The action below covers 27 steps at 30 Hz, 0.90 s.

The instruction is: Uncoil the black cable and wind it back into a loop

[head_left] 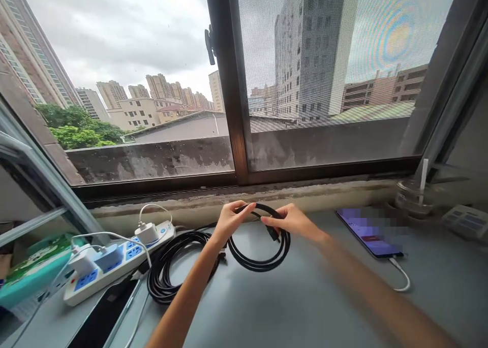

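Both my hands hold a coiled black cable (263,260) above a grey sill near the window. My left hand (229,220) pinches the top of the coil with closed fingers. My right hand (293,221) grips the same coil from the right, fingers curled around the cable near its plug end. A second, looser bundle of black cable (171,266) lies on the grey surface to the left, under my left forearm.
A white power strip (114,261) with white chargers plugged in lies at the left. A lit phone (368,232) with a white cable lies at the right. A clear cup (414,195) with a straw and a remote (465,220) sit far right. A dark tablet (102,317) lies bottom left.
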{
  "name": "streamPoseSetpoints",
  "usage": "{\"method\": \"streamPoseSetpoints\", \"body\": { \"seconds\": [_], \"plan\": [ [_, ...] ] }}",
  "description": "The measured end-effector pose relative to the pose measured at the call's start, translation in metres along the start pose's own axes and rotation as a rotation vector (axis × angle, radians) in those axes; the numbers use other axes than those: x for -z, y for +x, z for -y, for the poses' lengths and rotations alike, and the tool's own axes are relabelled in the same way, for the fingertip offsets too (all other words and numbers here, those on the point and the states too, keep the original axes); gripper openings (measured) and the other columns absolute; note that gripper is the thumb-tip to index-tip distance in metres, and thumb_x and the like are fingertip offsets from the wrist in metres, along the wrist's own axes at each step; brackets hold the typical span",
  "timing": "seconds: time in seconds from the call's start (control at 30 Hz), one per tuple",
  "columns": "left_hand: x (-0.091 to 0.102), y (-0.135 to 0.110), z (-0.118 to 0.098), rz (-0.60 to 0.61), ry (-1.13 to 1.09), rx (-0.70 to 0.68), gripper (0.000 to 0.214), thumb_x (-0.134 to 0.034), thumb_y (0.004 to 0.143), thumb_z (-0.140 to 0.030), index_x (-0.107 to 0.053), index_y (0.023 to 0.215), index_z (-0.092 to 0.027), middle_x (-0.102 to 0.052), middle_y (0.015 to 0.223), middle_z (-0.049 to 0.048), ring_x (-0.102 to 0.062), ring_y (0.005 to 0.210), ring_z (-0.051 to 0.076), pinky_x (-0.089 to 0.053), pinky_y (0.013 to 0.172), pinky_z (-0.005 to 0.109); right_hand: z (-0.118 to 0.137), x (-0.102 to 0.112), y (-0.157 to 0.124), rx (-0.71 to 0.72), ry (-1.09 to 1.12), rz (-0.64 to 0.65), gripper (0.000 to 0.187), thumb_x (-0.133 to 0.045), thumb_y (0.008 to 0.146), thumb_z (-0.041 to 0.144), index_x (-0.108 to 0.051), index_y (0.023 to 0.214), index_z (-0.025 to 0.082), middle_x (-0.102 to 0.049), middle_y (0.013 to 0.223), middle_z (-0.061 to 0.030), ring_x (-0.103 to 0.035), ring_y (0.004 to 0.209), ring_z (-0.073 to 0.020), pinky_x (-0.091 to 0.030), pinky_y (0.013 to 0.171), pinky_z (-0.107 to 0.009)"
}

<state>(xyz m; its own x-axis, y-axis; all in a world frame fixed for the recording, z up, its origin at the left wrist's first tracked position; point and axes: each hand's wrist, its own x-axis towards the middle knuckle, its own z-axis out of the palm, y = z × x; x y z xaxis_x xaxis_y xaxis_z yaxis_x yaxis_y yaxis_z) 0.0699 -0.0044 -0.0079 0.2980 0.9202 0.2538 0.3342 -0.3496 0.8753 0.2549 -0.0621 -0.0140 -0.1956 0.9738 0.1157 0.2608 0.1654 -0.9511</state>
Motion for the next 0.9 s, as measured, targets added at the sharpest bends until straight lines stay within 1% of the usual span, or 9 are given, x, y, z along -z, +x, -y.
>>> {"method": "streamPoseSetpoints", "body": {
  "seconds": [0.13,0.23,0.3,0.37,0.43,0.5,0.6,0.73,0.9],
  "plan": [
    [-0.001,-0.002,-0.007,0.092,-0.092,0.136,0.058,-0.066,0.059,-0.069,-0.038,0.053,-0.018,-0.024,0.048,-0.0071,-0.019,0.044,0.004,-0.011,0.042,0.023,0.012,-0.002,-0.005,-0.098,0.159,0.131,0.048,-0.063,0.072,0.058,-0.049,0.052,0.017,-0.050,0.048,0.0032,-0.049,0.046,-0.0074,-0.038,0.047,-0.020],
    [-0.005,-0.004,-0.010,0.112,-0.127,0.215,0.061,-0.064,0.058,-0.072,-0.033,0.053,-0.019,-0.021,0.047,-0.0080,-0.016,0.042,0.003,-0.009,0.041,0.024,0.017,-0.001,-0.011,-0.094,0.111,0.127,0.040,-0.062,0.073,0.055,-0.061,0.068,0.015,-0.051,0.052,0.0032,-0.053,0.048,-0.0099,-0.041,0.048,-0.022],
    [-0.008,-0.004,-0.008,0.122,-0.147,0.277,0.060,-0.064,0.059,-0.072,-0.034,0.054,-0.019,-0.020,0.046,-0.0087,-0.014,0.041,0.003,-0.007,0.040,0.024,0.017,-0.001,-0.016,-0.027,-0.078,0.047,0.040,-0.067,0.071,0.048,-0.067,0.094,0.015,-0.059,0.062,0.0012,-0.058,0.053,-0.0129,-0.045,0.053,-0.024],
    [-0.013,-0.005,-0.001,0.136,-0.163,0.335,0.060,-0.061,0.062,-0.073,-0.034,0.055,-0.020,-0.018,0.045,-0.0094,-0.012,0.039,0.003,-0.006,0.040,0.024,0.013,-0.002,-0.019,0.048,-0.360,-0.100,0.057,-0.069,0.070,0.038,-0.058,0.124,0.021,-0.067,0.077,-0.0011,-0.061,0.058,-0.0153,-0.048,0.059,-0.028],
    [-0.018,-0.007,0.007,0.164,-0.171,0.383,0.060,-0.059,0.063,-0.074,-0.033,0.054,-0.020,-0.017,0.044,-0.0099,-0.010,0.037,0.002,-0.005,0.039,0.023,0.006,-0.002,-0.021,0.125,-0.603,-0.228,0.062,-0.065,0.074,0.029,-0.050,0.134,0.027,-0.070,0.096,-0.0033,-0.064,0.064,-0.0173,-0.048,0.063,-0.031],
    [-0.024,-0.010,0.014,0.202,-0.169,0.424,0.060,-0.058,0.063,-0.075,-0.035,0.053,-0.020,-0.020,0.042,-0.0096,-0.014,0.034,0.002,-0.007,0.037,0.023,-0.001,-0.002,-0.020,0.179,-0.743,-0.254,0.044,-0.058,0.080,0.025,-0.059,0.124,0.030,-0.069,0.108,-0.0028,-0.066,0.076,-0.0202,-0.049,0.065,-0.032],
    [-0.032,-0.014,0.020,0.228,-0.155,0.446,0.060,-0.061,0.059,-0.074,-0.040,0.053,-0.019,-0.031,0.040,-0.0072,-0.027,0.030,0.005,-0.015,0.034,0.023,-0.010,0.001,-0.017,0.186,-0.832,-0.223,0.025,-0.054,0.085,0.026,-0.071,0.103,0.030,-0.072,0.100,-0.0007,-0.067,0.079,-0.0222,-0.048,0.062,-0.032],
    [-0.037,-0.015,0.016,0.196,-0.169,0.384,0.057,-0.056,0.065,-0.074,-0.046,0.065,-0.018,-0.038,0.043,-0.0072,-0.041,0.031,0.009,-0.026,0.034,0.022,-0.014,0.009,-0.014,0.172,-0.861,-0.247,0.028,-0.049,0.087,0.029,-0.069,0.106,0.033,-0.073,0.091,0.0005,-0.061,0.053,-0.0167,-0.046,0.056,-0.033],
    [-0.035,-0.014,0.004,0.197,-0.189,0.262,0.049,-0.059,0.071,-0.065,-0.049,0.079,-0.018,-0.044,0.046,-0.0075,-0.053,0.042,0.011,-0.042,0.046,0.022,-0.007,0.027,-0.016,0.318,-0.782,-0.464,0.028,-0.046,0.088,0.031,-0.069,0.104,0.029,-0.072,0.099,-0.0018,-0.064,0.066,-0.0182,-0.045,0.062,-0.031]
  ]
}}
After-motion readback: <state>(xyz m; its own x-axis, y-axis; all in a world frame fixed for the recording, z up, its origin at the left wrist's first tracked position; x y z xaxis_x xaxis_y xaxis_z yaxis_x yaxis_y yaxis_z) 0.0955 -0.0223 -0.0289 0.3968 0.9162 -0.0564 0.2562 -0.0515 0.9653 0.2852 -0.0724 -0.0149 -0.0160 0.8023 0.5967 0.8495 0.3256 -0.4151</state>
